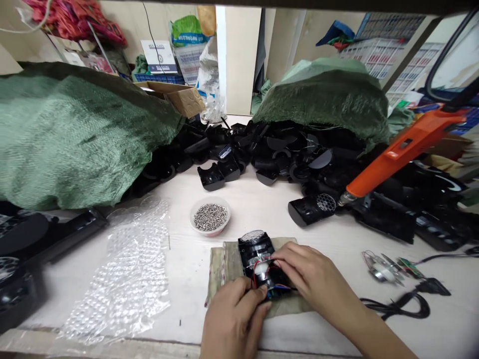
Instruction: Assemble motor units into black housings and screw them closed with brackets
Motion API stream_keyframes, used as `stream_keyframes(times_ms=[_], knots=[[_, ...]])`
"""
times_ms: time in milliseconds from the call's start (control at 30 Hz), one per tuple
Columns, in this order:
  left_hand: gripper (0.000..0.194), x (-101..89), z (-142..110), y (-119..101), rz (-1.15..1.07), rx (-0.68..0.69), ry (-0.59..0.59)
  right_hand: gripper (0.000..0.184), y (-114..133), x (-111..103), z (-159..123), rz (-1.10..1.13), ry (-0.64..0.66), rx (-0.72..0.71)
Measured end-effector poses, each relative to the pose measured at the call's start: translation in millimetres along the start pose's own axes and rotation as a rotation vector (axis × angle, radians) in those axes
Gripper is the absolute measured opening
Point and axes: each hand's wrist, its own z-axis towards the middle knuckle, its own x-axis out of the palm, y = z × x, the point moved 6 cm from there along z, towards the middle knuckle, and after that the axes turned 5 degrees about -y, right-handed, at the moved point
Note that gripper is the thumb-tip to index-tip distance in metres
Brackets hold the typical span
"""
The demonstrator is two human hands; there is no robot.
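A black plastic housing (258, 245) with a round grille at its far end lies on a folded cloth (217, 269). Inside it sits a small motor (263, 271) with a white part, a metal plate and red and blue wires. My left hand (235, 314) is closed at the housing's near edge, thumb and fingertips together by the wires. From the right, my right hand (320, 274) pinches the motor's edge beside a red wire. Its fingers partly cover the housing's right side, so the exact grip is hard to see.
A bowl of small screws (210, 217) stands behind the cloth. Clear bubble sheet (127, 269) lies left. An orange electric screwdriver (400, 154) hangs at right, its tip near a black part (310, 209). A loose motor (383, 269) and black cable (407, 306) lie right. Black parts pile behind.
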Motion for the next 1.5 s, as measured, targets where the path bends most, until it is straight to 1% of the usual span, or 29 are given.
stream_keyframes(times_ms=[67, 133, 167, 233, 300, 367, 400, 433, 467, 533, 600, 667, 733, 800, 833, 867, 900, 967, 1033, 1100, 1133, 1200, 1267, 1300, 1333, 1400, 1500], knots=[[0.014, -1.1, 0.7, -1.1, -0.006, -0.022, -0.009, 0.024, -12.7, -6.3, -18.0, 0.039, -0.021, 0.041], [0.014, -2.6, 1.4, -2.2, -0.023, -0.045, -0.03, 0.029, -25.6, -13.4, -41.3, 0.001, -0.059, 0.044], [0.013, -3.2, 1.8, -3.0, -0.032, -0.051, -0.043, 0.029, -30.4, -16.7, -53.0, -0.022, -0.079, 0.032], [0.013, -3.1, 3.3, -4.8, -0.043, -0.058, -0.05, 0.023, -34.6, -23.0, -71.5, -0.028, -0.134, 0.0], [0.012, -1.9, 5.4, -7.3, -0.041, -0.055, -0.047, 0.016, -30.9, -29.2, -79.2, -0.014, -0.214, -0.015], [0.01, -0.8, 7.7, -9.6, -0.027, -0.049, -0.051, 0.016, -19.9, -31.8, -73.8, -0.056, -0.264, -0.018], [0.009, -0.3, 8.5, -10.7, -0.02, -0.043, -0.057, 0.015, -12.3, -31.0, -66.6, -0.111, -0.265, -0.022], [0.009, 0.0, 9.0, -11.7, -0.014, -0.038, -0.065, 0.015, -4.8, -28.2, -57.2, -0.177, -0.239, -0.016], [0.008, 0.6, 9.2, -12.4, -0.011, -0.033, -0.07, 0.016, 1.5, -23.1, -46.5, -0.242, -0.176, 0.002], [0.008, 2.0, 8.6, -13.2, -0.008, -0.022, -0.075, 0.019, 10.1, -10.7, -26.3, -0.339, -0.012, 0.064], [0.008, 4.3, 7.8, -13.7, 0.003, -0.008, -0.067, 0.022, 14.0, -2.2, -13.2, -0.382, 0.105, 0.135], [0.01, 7.6, 7.7, -13.8, 0.031, 0.001, -0.038, 0.024, 15.9, 0.8, -9.0, -0.397, 0.141, 0.15], [0.011, 10.4, 8.6, -13.4, 0.055, -0.001, -0.013, 0.025, 13.3, 2.3, -13.5, -0.41, 0.165, 0.134], [0.01, 12.0, 9.9, -12.9, 0.063, -0.004, -0.006, 0.038, 6.5, 4.7, -23.3, -0.405, 0.203, 0.112], [0.01, 12.3, 10.4, -12.8, 0.063, -0.001, -0.01, 0.045, 2.5, 5.6, -28.4, -0.386, 0.211, 0.109], [0.01, 12.5, 10.7, -12.7, 0.061, 0.003, -0.014, 0.049, -1.6, 6.0, -32.9, -0.35, 0.207, 0.119], [0.01, 12.8, 10.8, -12.4, 0.06, 0.005, -0.017, 0.046, -5.2, 6.0, -36.5, -0.3, 0.194, 0.142], [0.01, 12.8, 10.3, -12.0, 0.055, 0.01, -0.026, 0.036, -9.6, 4.9, -40.1, -0.179, 0.148, 0.206], [0.01, 12.5, 9.5, -12.0, 0.052, 0.016, -0.038, 0.031, -9.4, 3.6, -39.4, -0.076, 0.115, 0.259], [0.011, 12.8, 8.7, -12.4, 0.062, 0.031, -0.044, 0.027, -8.7, 3.9, -36.5, 0.016, 0.115, 0.32], [0.013, 13.3, 8.3, -12.5, 0.069, 0.038, -0.044, 0.024, -9.6, 5.5, -35.4, 0.094, 0.123, 0.37], [0.014, 14.9, 7.7, -12.3, 0.075, 0.056, -0.04, 0.02, -14.4, 12.4, -35.4, 0.366, 0.12, 0.517], [0.015, 16.5, 7.2, -11.5, 0.062, 0.064, -0.036, 0.023, -19.4, 22.5, -38.4, 0.647, 0.083, 0.644], [0.015, 17.0, 7.1, -10.9, 0.056, 0.063, -0.034, 0.028, -21.7, 27.3, -40.6, 0.734, 0.053, 0.684], [0.014, 17.5, 7.0, -10.5, 0.052, 0.06, -0.028, 0.032, -23.7, 31.6, -43.4, 0.777, 0.024, 0.708], [0.015, 18.1, 7.2, -9.8, 0.051, 0.044, -0.009, 0.04, -26.7, 38.3, -49.8, 0.781, -0.02, 0.732], [0.016, 18.1, 7.9, -10.5, 0.042, 0.034, 0.025, 0.037, -29.7, 39.7, -56.5, 0.743, -0.072, 0.764]])
